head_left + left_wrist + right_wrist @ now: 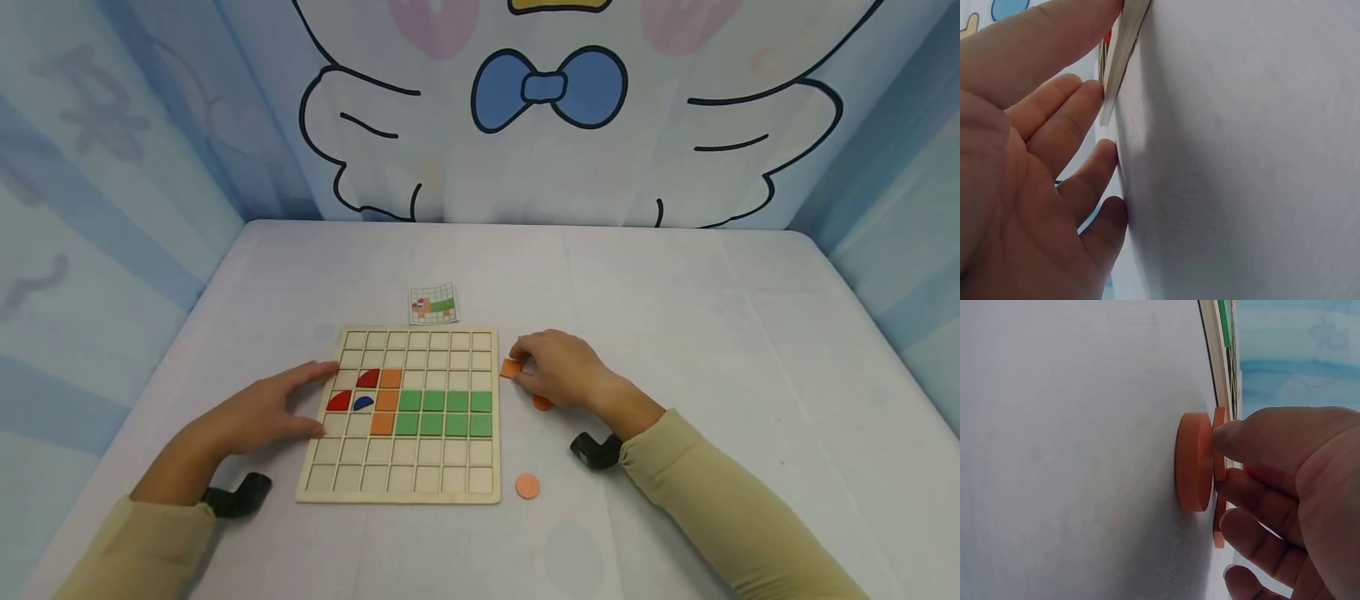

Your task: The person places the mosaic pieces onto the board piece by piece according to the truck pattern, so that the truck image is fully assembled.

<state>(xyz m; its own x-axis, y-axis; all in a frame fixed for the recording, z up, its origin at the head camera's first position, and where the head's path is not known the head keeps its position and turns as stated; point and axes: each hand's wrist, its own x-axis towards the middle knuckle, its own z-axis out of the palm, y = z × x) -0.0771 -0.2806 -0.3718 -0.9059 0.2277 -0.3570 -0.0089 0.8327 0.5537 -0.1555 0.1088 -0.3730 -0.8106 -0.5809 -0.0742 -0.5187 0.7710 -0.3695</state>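
My left hand [255, 412] steadies the wooden grid board [399, 498] at its left edge, thumb and forefinger spread apart along it. The left wrist view shows the other fingers extended, with the board's edge [1124, 59] by the thumb. Just off the board's right side, my right hand [562, 367] pinches an orange square tile [510, 368] between thumb and fingers. An orange disc [1194, 462] lies under that hand, partly covered in the head view. Green [432, 412], orange [386, 400], red [367, 379] and blue [363, 404] pieces sit in the board's cells.
A small picture card [433, 304] with a coloured grid pattern lies behind the board. Another orange disc [527, 486] rests near the board's front right corner. White cloth covers the table [712, 333], and printed curtains [547, 167] stand at the back and sides.
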